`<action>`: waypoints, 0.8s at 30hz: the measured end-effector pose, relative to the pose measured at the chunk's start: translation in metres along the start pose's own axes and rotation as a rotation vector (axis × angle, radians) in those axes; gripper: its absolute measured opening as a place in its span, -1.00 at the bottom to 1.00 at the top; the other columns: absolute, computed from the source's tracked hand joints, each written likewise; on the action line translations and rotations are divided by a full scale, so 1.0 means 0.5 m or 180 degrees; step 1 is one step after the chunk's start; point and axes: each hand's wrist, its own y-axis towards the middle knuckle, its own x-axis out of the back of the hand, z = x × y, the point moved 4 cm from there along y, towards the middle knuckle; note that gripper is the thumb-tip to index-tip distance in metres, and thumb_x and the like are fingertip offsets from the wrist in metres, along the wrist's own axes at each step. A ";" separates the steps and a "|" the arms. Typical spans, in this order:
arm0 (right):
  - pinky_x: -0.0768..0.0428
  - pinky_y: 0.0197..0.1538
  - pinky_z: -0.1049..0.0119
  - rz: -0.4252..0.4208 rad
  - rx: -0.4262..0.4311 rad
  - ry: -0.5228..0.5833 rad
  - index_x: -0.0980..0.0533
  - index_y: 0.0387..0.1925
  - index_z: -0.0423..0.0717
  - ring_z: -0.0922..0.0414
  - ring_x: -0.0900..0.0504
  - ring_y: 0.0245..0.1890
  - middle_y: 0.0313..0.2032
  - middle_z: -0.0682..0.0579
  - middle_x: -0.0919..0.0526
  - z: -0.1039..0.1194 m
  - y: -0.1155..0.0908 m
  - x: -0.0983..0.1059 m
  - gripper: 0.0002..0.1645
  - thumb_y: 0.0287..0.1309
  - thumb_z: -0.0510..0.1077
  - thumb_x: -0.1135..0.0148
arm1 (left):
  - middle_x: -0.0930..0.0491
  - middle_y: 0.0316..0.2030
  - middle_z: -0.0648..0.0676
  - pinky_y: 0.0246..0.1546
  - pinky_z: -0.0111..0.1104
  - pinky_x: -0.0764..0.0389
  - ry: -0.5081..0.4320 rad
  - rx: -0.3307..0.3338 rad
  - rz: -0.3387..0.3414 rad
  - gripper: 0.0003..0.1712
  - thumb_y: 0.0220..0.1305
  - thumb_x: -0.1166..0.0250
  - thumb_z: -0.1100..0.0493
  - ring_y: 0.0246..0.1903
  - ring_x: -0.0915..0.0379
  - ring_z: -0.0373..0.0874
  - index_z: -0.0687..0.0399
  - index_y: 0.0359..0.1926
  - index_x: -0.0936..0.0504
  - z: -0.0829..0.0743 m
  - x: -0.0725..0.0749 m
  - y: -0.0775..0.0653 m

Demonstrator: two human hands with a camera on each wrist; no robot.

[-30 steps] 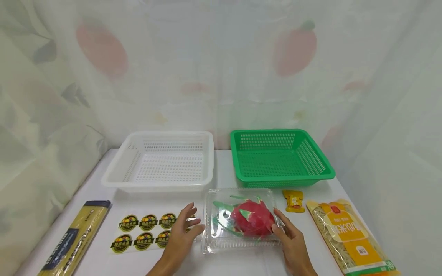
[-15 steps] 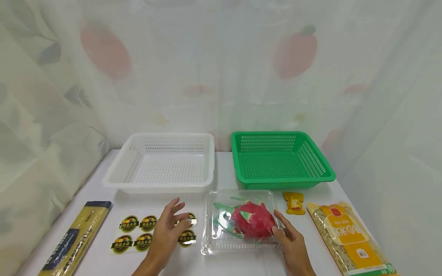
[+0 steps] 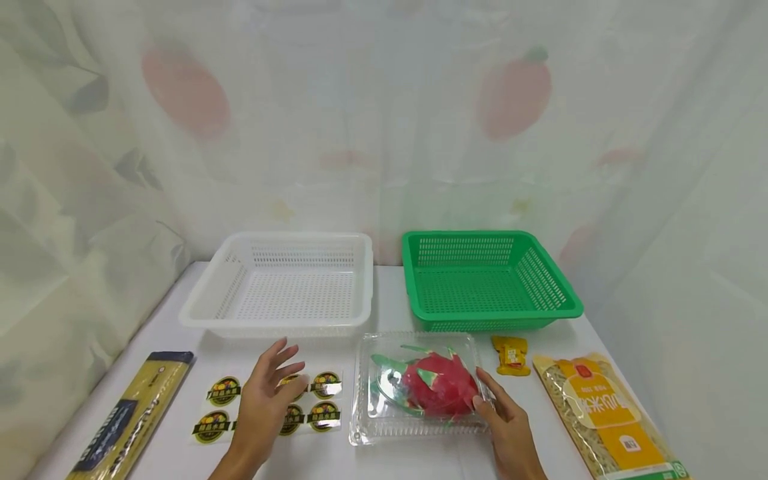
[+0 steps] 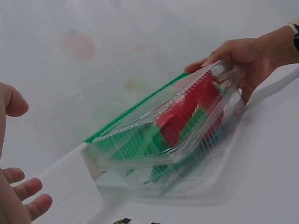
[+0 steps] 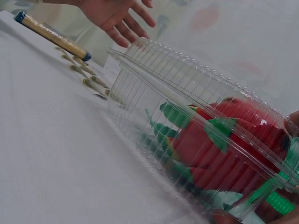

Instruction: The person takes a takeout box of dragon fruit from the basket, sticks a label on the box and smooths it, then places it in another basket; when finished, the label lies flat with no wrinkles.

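White basket (image 3: 275, 327) and green basket (image 3: 501, 313) are set side by side at the back. Clear clamshell (image 3: 363, 432) is placed in front, right edge gripped between thumb and fingers of the right hand (image 3: 509, 425). Label sheet (image 3: 325, 412) is partly covered by the left hand (image 3: 261, 403), held wide. Dragon fruit (image 3: 443, 385) is enclosed in the clamshell. Yellow packet (image 3: 511, 355) is seen near the green basket.

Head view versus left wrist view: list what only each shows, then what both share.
Only in the head view: pasta pack, yellow packet and noodle bag. Only in the left wrist view: the strap on the right wrist. In both: left hand, right hand holding the clear box, dragon fruit inside it, white basket, green basket, some stickers, table and curtain.
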 end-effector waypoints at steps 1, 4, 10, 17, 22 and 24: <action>-0.32 0.16 0.18 0.0001 0.0007 -0.0008 -0.21 0.42 -0.14 -0.11 -0.03 0.41 0.41 -0.07 -0.18 -0.001 0.000 0.000 -0.24 0.28 -0.06 -0.24 | -0.30 0.24 0.17 -0.07 -0.45 -0.48 0.0011 -0.0044 -0.0024 -0.24 0.28 -0.22 0.40 0.06 -0.42 -0.16 0.18 0.43 -0.10 -0.001 0.005 0.000; -0.31 0.17 0.18 0.0000 0.0019 -0.0033 -0.21 0.42 -0.15 -0.10 -0.02 0.41 0.40 -0.07 -0.19 -0.002 0.000 0.000 -0.24 0.28 -0.05 -0.24 | -0.30 0.23 0.16 -0.07 -0.47 -0.46 0.0031 -0.0126 -0.0114 -0.25 0.30 -0.21 0.41 0.07 -0.41 -0.11 0.18 0.43 -0.11 -0.002 0.020 -0.001; -0.35 0.14 0.21 -0.0028 0.0005 0.0003 -0.23 0.41 -0.14 -0.10 -0.05 0.41 0.40 -0.06 -0.20 -0.001 0.000 0.000 -0.22 0.24 -0.04 -0.27 | -0.31 0.22 0.11 -0.05 -0.54 -0.41 0.0131 -0.0105 -0.0306 -0.26 0.31 -0.22 0.37 0.09 -0.37 -0.02 0.13 0.44 -0.12 0.003 0.050 0.002; -0.35 0.14 0.26 -0.0028 -0.0003 0.0073 -0.24 0.40 -0.14 -0.06 -0.03 0.41 0.39 -0.03 -0.21 -0.001 -0.002 0.003 -0.22 0.23 -0.04 -0.28 | -0.29 0.25 0.13 -0.04 -0.57 -0.39 0.0286 0.0040 -0.0529 -0.22 0.33 -0.23 0.31 0.12 -0.35 -0.08 0.08 0.47 -0.07 0.011 0.089 0.004; -0.33 0.15 0.28 -0.0018 -0.0030 0.0093 -0.23 0.41 -0.13 -0.04 0.01 0.43 0.39 -0.02 -0.20 -0.001 -0.003 0.003 -0.21 0.23 -0.02 -0.28 | -0.34 0.23 0.12 -0.06 -0.57 -0.42 0.0331 0.0134 -0.0773 -0.21 0.30 -0.26 0.32 0.10 -0.36 -0.09 0.06 0.46 -0.11 0.018 0.113 0.006; -0.33 0.15 0.27 -0.0024 -0.0039 0.0089 -0.23 0.41 -0.13 -0.04 0.01 0.43 0.39 -0.02 -0.20 -0.002 -0.003 0.003 -0.21 0.23 -0.02 -0.29 | -0.36 0.21 0.12 -0.08 -0.57 -0.44 0.0354 0.0167 -0.0889 -0.22 0.29 -0.27 0.34 0.09 -0.37 -0.11 0.06 0.45 -0.13 0.022 0.122 0.006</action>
